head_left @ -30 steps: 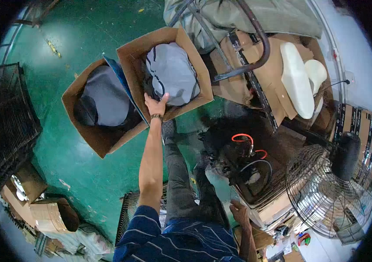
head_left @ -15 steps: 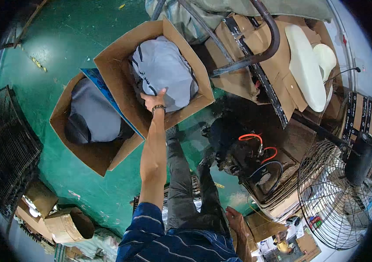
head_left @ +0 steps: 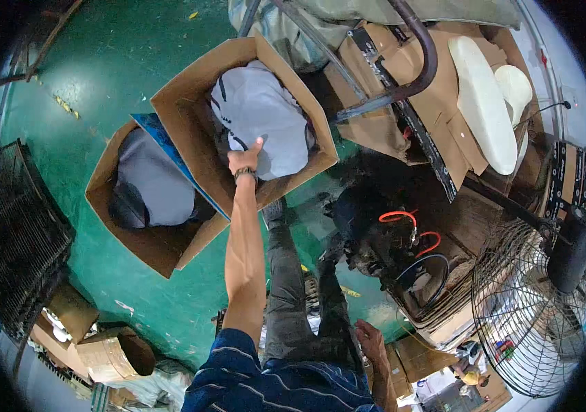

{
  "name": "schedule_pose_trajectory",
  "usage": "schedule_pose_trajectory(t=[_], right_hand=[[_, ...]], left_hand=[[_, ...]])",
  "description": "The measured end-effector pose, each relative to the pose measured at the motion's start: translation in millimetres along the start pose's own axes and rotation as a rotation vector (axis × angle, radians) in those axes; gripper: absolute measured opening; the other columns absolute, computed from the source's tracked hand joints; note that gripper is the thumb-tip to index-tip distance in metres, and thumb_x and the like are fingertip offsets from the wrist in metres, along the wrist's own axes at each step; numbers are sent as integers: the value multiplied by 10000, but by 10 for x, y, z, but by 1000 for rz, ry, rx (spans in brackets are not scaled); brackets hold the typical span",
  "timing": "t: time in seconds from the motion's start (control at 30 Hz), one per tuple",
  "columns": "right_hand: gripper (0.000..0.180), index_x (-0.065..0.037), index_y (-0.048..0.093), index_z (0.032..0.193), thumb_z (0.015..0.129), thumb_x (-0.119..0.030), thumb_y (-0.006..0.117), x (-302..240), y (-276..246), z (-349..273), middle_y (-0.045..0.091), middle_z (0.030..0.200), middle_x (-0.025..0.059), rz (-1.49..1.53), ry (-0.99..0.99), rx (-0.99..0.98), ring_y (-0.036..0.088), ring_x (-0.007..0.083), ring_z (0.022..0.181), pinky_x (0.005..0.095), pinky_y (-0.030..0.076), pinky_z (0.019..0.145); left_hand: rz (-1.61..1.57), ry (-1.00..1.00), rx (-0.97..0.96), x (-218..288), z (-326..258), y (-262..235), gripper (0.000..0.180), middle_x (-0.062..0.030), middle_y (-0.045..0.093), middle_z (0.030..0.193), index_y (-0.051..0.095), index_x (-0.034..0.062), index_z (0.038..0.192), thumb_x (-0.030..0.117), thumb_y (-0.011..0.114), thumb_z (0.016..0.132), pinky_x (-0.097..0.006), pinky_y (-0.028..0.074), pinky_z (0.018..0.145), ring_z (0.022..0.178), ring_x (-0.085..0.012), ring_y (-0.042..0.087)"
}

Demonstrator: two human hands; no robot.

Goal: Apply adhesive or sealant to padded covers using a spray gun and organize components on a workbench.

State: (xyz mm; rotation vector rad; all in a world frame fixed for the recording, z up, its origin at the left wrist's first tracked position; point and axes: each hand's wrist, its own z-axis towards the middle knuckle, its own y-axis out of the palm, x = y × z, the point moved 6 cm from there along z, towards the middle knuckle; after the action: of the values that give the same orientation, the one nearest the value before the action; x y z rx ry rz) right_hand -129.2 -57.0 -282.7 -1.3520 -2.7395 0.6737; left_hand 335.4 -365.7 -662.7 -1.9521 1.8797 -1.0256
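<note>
My left hand point(head_left: 243, 160) reaches into the larger cardboard box point(head_left: 186, 130), its thumb lying on top of a grey fabric piece point(head_left: 265, 123) with black edging. The fingers curl at the near edge of the fabric, partly hidden under it. More dark material shows beneath that piece. Beside my right thigh hangs my right hand point(head_left: 372, 341), loosely bent with fingers a little apart and nothing visible in it. To the left stands a second open box point(head_left: 125, 250), holding a similar grey fabric piece point(head_left: 159, 182) with a dark portion.
A bent metal frame point(head_left: 417, 75) rises beyond the box, near flattened cardboard point(head_left: 403, 62) and cream foam pieces point(head_left: 485, 110). At right are a dark machine with an orange hose point(head_left: 397, 215) and a caged fan point(head_left: 540, 309). A dark rack point(head_left: 18, 233) stands left.
The whole view has shifted slightly. My left hand stays at the near edge of the grey fabric, and my right hand still hangs beside my thigh.
</note>
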Motion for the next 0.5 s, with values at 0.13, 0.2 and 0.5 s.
schedule_pose_trajectory(t=[0.13,0.2,0.5], right_hand=[[428,26,660,1323,972,-219,644,27,111,-22,725,1256,189,1,12,-49,670,300,1219,418,531,1015],[408,22,671,1308,977,-215,641,-47,64,61,743,1207,174,39,-19,-35,687,268,1177,404,542,985],[415,-20,652,1352,979,-199,634,-200,43,89,737,1223,190,-14,45,-14,699,292,1144,396,542,970]], left_hand=[[165,-40,151,-25,-55,-384,1132,-271,739,1115,686,-111,1155,824,841,537,-484,567,899,1057,-419,719],[221,52,136,90,-259,-246,1220,-318,706,1115,501,-136,1246,791,865,542,-498,564,930,1110,-444,688],[73,164,257,542,-986,-599,1040,-336,703,1101,498,-79,1275,637,904,638,-539,534,960,1084,-494,676]])
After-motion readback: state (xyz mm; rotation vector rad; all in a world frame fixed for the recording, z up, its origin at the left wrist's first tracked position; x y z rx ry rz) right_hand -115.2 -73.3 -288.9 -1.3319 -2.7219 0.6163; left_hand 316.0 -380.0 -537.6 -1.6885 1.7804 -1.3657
